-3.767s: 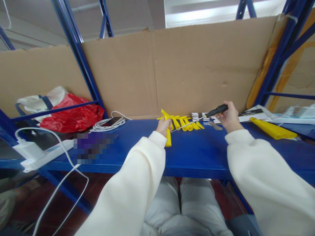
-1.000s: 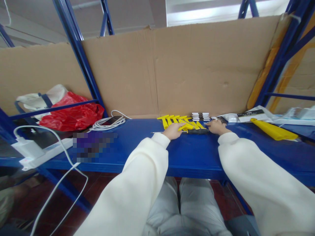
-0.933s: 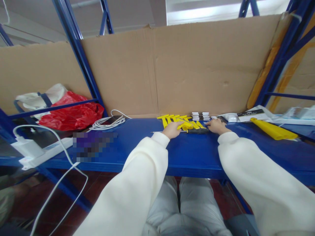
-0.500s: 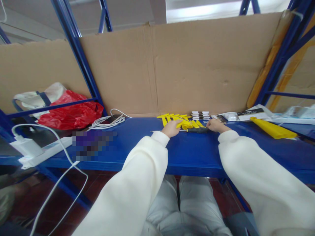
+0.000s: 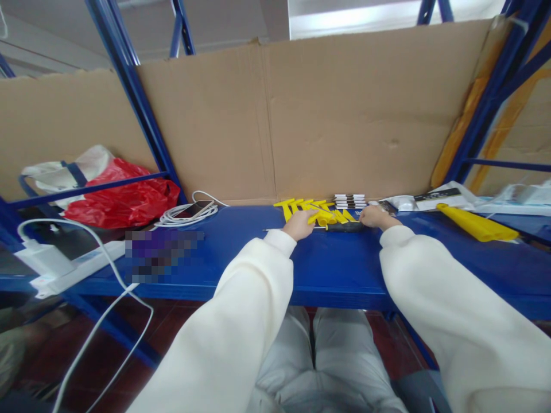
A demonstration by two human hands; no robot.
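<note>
My left hand [image 5: 300, 225] is closed, its fingertips pinching a yellow plastic piece [image 5: 323, 218] at the near side of a row of yellow T-shaped pieces [image 5: 297, 205]. My right hand [image 5: 373, 217] is curled closed at the right end of the row. Whatever its fingers hold is hidden. Between the hands lies a screwdriver [image 5: 345, 228] with a black and yellow handle, its thin shaft pointing left past my left hand. Behind the yellow pieces sits a small stack of white and black packs [image 5: 350, 201], close to the cardboard.
On the blue shelf [image 5: 336, 275], a rolled yellow sheet [image 5: 476, 223] and a black-and-white packet [image 5: 439, 198] lie at right. To the left are a coiled white cable [image 5: 187, 215], a red plastic bag [image 5: 124, 195] and a white power strip [image 5: 80, 269]. Cardboard [image 5: 344, 115] walls the back.
My right hand has shifted very slightly left. My left hand and the screwdriver have stayed in place, and the view has tilted a touch.
</note>
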